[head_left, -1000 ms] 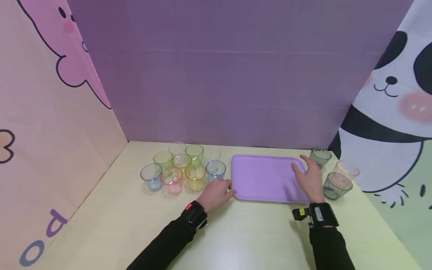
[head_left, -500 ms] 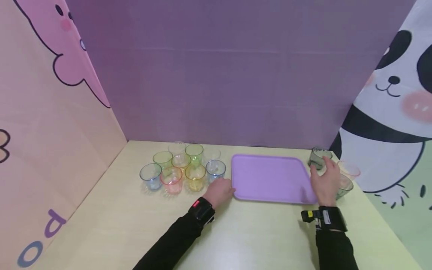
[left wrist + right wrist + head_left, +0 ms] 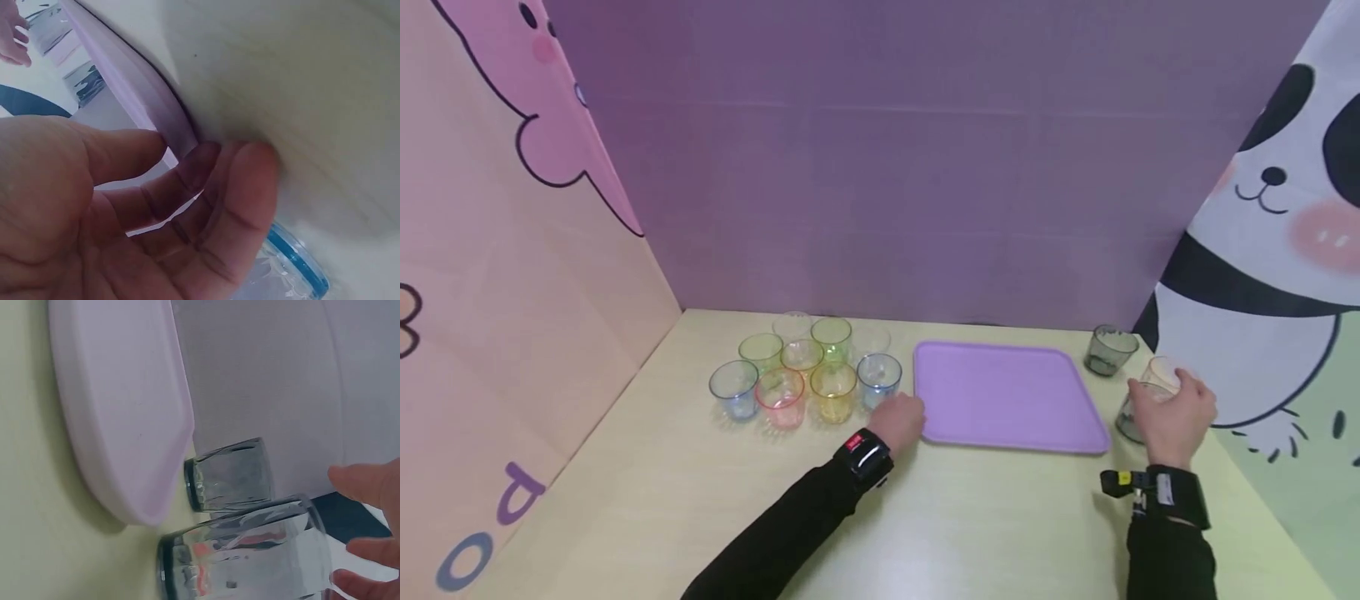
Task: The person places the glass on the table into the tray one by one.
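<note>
My left hand (image 3: 898,421) is at the front left corner of a purple tray (image 3: 1007,398), beside a blue glass (image 3: 880,379). In the left wrist view its fingers (image 3: 250,187) are loosely bent, and the thumb overlaps the tray's rim; contact is unclear. A gap shows between thumb and fingers. My right hand (image 3: 1176,421) reaches over a grey glass (image 3: 244,556), partly hiding it in the head view. Its fingers (image 3: 369,550) are spread near that glass's rim in the right wrist view. A pink-rimmed glass (image 3: 1161,372) stands just behind, partly covered by the hand.
Another grey glass (image 3: 1110,350) stands near the tray's far right corner. Left of the tray is a close group of glasses, including a pink glass (image 3: 781,398) and a yellow glass (image 3: 833,393). A purple backdrop (image 3: 880,167) rises behind the table (image 3: 970,525).
My right hand has moved right, from above the tray's right edge to the grey and pink-rimmed glasses. The left hand has shifted slightly right at the tray's corner. The glasses appear unmoved.
</note>
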A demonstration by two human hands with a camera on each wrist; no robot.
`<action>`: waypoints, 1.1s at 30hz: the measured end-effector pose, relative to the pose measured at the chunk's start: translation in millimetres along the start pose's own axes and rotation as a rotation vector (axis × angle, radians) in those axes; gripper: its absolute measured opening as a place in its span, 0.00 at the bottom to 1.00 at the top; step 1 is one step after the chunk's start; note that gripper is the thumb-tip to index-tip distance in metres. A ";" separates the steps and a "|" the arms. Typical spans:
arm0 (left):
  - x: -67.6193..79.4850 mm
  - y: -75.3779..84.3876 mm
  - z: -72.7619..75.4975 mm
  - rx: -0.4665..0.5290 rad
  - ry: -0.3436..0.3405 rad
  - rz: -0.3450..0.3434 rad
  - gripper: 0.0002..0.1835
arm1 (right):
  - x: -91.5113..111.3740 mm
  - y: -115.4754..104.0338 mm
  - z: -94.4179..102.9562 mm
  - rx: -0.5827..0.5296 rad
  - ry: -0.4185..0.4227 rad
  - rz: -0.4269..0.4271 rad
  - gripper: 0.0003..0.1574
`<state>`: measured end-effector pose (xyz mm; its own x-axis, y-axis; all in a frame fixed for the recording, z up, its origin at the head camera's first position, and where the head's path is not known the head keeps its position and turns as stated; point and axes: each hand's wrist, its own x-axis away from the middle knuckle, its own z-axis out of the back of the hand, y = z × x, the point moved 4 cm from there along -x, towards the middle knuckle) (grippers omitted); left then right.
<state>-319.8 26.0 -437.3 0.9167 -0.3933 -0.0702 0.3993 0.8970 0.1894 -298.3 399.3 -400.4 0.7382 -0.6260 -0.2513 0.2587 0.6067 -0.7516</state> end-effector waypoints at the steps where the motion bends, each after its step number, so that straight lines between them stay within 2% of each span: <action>1: -0.4 0.8 -0.4 -0.008 0.002 -0.004 0.09 | -0.7 2.2 -0.7 0.000 -0.016 -0.018 0.50; 8: -4.2 5.3 -6.6 -0.022 -0.025 0.004 0.07 | -0.4 16.0 -5.3 0.058 -0.117 -0.110 0.65; 16: -4.9 6.6 -7.4 0.012 -0.062 0.021 0.06 | 2.4 27.3 -7.5 0.063 -0.184 -0.143 0.67; 23: -7.1 5.4 -6.1 0.005 -0.052 0.022 0.06 | 2.3 30.3 -8.7 -0.028 -0.172 -0.191 0.68; 27: -8.4 2.7 -7.5 -0.012 -0.034 0.012 0.04 | 3.9 23.7 -13.1 -0.076 -0.136 -0.182 0.69; 33: -9.2 0.3 -7.4 -0.030 -0.026 -0.011 0.03 | 4.7 15.0 -21.0 -0.178 -0.111 -0.211 0.68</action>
<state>-328.0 31.4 -443.8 0.9119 -0.4078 -0.0470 0.4099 0.8981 0.1596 -304.0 395.2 -425.6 0.7457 -0.6661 -0.0171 0.3075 0.3668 -0.8780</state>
